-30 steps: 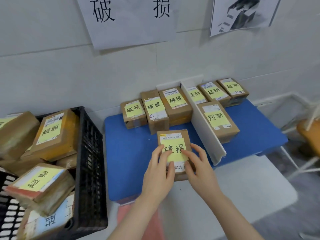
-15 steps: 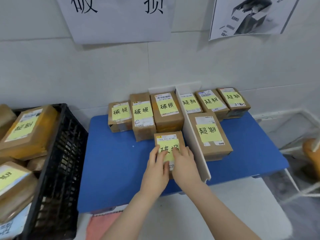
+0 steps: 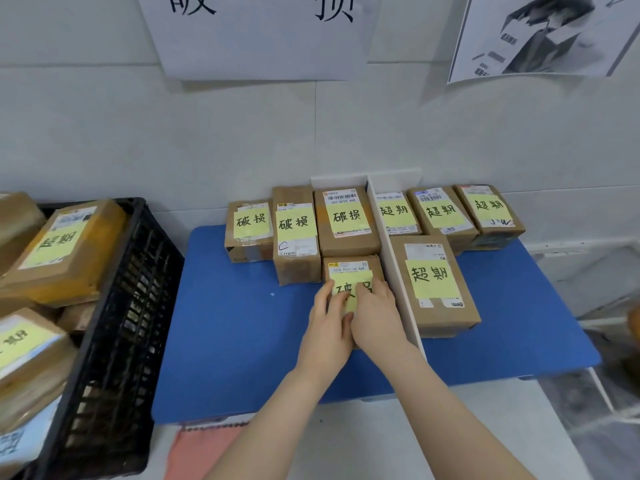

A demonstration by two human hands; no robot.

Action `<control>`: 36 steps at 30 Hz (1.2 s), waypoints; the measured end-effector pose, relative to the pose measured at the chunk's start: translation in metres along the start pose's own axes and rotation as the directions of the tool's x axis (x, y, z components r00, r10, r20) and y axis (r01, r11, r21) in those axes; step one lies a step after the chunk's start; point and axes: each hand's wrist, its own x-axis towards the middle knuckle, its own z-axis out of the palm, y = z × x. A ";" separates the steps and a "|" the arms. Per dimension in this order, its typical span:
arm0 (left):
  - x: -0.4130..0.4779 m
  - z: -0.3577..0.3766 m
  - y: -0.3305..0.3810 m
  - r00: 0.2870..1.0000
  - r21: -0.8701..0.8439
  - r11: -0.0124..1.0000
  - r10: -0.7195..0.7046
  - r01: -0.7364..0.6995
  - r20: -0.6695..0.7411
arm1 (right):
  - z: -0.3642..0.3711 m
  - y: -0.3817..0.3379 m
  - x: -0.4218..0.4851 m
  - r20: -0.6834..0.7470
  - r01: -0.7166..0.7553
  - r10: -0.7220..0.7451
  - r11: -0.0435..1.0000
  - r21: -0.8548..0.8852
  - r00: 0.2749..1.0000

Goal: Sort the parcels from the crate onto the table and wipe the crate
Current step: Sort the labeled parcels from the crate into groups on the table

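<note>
A small brown parcel with a yellow note lies on the blue table, just left of the white divider. My left hand and my right hand both rest flat on its near half, fingers pressed on the note. Behind it stand three brown parcels with the same yellow notes. Right of the divider sit several parcels with a different note. The black crate at the left holds several more parcels.
White paper signs hang on the tiled wall above the table. A pink notebook lies under the table's front edge on a white surface. Blue tabletop lies bare between the crate and my hands.
Both hands have slid the parcel away from me, up against the back row and next to the divider. The view has swung right, so less of the crate shows.
</note>
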 end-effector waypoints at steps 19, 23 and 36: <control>-0.069 -0.221 -0.027 0.889 0.101 0.975 -0.137 0.200 -0.436 | 0.021 -0.143 -0.019 0.017 0.378 -0.395 0.890 0.255 0.919; -0.113 -0.265 -0.073 0.823 0.112 0.933 -0.241 0.343 -0.515 | 0.056 -0.195 -0.044 0.078 0.466 -0.510 0.830 0.307 0.857; -0.180 -0.363 -0.189 0.622 -0.149 0.833 -0.504 0.532 -0.599 | 0.104 -0.334 -0.063 -0.055 0.656 -0.703 0.628 0.419 0.709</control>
